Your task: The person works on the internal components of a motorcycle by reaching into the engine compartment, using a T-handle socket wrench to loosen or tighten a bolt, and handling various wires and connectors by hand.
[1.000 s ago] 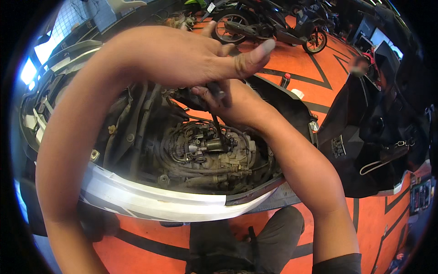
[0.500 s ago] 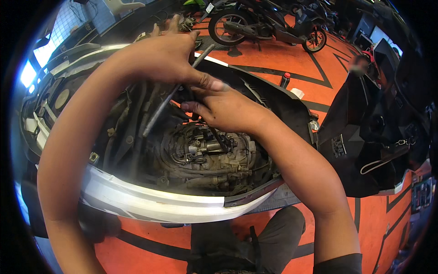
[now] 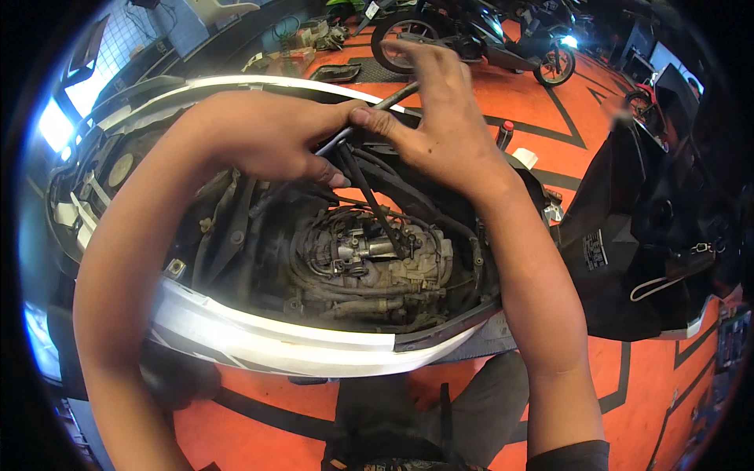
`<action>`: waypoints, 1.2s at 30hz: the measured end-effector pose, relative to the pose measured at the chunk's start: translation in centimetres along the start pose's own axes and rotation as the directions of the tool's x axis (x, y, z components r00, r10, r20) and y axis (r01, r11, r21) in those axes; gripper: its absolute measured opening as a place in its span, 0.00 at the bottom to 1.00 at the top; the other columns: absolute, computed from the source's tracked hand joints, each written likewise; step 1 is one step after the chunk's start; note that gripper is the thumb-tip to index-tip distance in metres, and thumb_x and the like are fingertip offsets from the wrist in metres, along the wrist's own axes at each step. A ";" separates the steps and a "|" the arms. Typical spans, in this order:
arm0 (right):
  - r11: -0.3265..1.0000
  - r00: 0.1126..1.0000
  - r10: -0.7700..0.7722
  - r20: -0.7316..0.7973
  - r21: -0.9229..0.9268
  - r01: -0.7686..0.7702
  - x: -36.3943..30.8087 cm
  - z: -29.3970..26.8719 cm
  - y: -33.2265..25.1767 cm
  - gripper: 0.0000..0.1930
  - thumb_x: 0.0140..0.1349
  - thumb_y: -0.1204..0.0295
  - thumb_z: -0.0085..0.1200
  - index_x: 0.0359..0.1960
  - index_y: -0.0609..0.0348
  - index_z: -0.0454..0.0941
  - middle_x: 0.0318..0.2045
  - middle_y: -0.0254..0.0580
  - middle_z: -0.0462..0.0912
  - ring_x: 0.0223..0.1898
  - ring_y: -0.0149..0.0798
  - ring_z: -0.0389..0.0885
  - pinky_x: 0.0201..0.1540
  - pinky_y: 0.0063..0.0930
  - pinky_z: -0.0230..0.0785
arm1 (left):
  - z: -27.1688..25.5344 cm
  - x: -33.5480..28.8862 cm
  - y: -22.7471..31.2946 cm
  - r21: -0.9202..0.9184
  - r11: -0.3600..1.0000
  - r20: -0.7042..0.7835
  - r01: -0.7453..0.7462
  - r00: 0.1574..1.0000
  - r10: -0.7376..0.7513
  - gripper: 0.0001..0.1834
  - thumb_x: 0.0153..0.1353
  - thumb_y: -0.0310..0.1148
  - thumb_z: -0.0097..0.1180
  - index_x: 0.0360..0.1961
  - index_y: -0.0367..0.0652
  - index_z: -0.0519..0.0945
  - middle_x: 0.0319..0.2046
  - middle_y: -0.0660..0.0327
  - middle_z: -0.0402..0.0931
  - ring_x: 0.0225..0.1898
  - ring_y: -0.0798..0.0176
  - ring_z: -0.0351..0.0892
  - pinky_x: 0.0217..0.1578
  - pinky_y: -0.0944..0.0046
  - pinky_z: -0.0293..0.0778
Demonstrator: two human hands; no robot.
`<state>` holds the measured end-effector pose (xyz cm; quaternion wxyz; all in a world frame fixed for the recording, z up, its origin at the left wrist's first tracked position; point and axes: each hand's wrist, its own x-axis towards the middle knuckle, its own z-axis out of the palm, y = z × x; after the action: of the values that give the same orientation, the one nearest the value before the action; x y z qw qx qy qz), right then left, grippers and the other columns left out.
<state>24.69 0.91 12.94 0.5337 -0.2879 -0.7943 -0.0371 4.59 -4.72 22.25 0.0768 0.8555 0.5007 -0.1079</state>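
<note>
A dark T-handle wrench stands tilted, its long shaft reaching down into the dirty engine inside an opened scooter body. My left hand is closed around the top of the wrench, where crossbar and shaft meet; some of its fingers are hidden. Against the crossbar rests the thumb of my right hand, while its other fingers stretch upward, apart and slightly blurred. Where the wrench's lower end sits among the engine parts, I cannot make out the fastener.
A white side panel curves along the scooter's near side. Black front bodywork rises at the right. Beyond, a dark bottle with a red cap stands on the orange floor, with a parked motorcycle farther back.
The wrench's crossbar has turned, and its right end now points up toward my right hand. My right hand has risen from the shaft with fingers spread; my left hand has come down onto the wrench.
</note>
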 end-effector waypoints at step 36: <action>0.334 -0.074 -0.310 0.948 0.036 -0.942 5.9 0.8 -0.6 0.17 0.69 0.63 0.45 0.49 0.64 0.76 0.17 0.24 0.64 0.10 0.19 0.59 0.10 0.16 0.50 | 5.3 -1.0 -3.2 -0.777 0.628 -0.159 0.034 0.955 -0.249 0.29 0.76 0.47 0.41 0.30 0.36 0.85 0.17 0.62 0.77 0.16 0.71 0.70 0.20 0.66 0.64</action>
<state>22.18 3.20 17.91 -0.1131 -0.1682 -0.6601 0.7233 0.72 -5.22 17.35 0.3593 0.7056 0.5705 0.2181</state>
